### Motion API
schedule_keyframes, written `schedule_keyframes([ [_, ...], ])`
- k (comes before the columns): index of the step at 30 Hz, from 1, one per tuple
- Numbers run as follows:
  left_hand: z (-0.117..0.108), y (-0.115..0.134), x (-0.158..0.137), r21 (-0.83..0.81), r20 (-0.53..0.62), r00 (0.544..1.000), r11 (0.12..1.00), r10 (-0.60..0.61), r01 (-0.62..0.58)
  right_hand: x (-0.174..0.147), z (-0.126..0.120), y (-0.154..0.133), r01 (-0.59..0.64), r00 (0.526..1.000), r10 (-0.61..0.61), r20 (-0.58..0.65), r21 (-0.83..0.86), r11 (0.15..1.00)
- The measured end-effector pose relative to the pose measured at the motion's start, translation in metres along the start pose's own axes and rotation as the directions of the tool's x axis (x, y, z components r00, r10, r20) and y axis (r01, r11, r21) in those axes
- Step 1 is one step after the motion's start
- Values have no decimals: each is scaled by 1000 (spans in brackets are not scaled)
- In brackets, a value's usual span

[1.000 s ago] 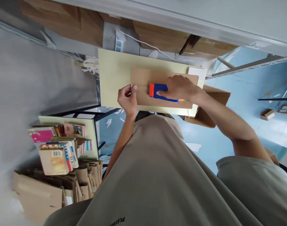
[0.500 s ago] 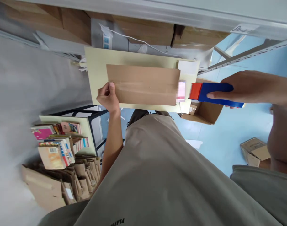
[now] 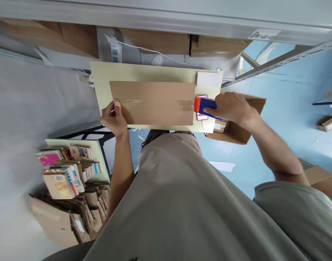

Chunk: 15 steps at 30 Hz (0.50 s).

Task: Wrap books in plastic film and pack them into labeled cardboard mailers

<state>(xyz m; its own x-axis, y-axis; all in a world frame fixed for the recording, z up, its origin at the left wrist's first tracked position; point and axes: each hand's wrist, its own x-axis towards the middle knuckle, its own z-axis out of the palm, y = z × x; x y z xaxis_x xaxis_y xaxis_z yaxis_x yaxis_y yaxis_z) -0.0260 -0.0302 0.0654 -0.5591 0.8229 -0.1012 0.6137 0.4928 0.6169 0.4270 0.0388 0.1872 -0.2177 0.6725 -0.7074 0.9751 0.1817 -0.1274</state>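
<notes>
A flat brown cardboard box [image 3: 155,112] lies lengthwise on the pale yellow board [image 3: 100,76]. A shiny strip of clear tape runs along its middle. My left hand [image 3: 114,117] is closed at the box's left edge, with thumb and fingers pinching it. My right hand [image 3: 233,107] grips a blue and orange tape dispenser [image 3: 208,105], whose orange head is at the box's right end. Beneath the dispenser a lit phone [image 3: 202,116] is partly covered. A white stack of paper or labels [image 3: 208,79] sits at the board's upper right.
An open cardboard box [image 3: 240,134] stands below the board's right end. At lower left are books [image 3: 59,183] on a stand and folded cardboard [image 3: 51,217]. A grey shelf beam [image 3: 166,18] crosses above, with large cartons [image 3: 152,41] behind. A white cable [image 3: 160,54] runs behind the board.
My right hand has swung left with the tape dispenser, from out beyond the board to the box's right end. My left hand keeps its hold on the left edge.
</notes>
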Motion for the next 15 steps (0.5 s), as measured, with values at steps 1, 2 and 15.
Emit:
schedule_keyframes([
  [1,0,5,-2,9,-29,999,1000,-26,26,3,10,-7,2,999,-3,-48,-11,1000],
  [2,0,10,-4,9,-76,995,998,-65,65,5,18,-15,-10,996,8,-88,-23,1000],
  [15,-17,59,16,-71,-65,988,987,142,-146,-49,3,-11,-239,940,250,-233,74,968],
])
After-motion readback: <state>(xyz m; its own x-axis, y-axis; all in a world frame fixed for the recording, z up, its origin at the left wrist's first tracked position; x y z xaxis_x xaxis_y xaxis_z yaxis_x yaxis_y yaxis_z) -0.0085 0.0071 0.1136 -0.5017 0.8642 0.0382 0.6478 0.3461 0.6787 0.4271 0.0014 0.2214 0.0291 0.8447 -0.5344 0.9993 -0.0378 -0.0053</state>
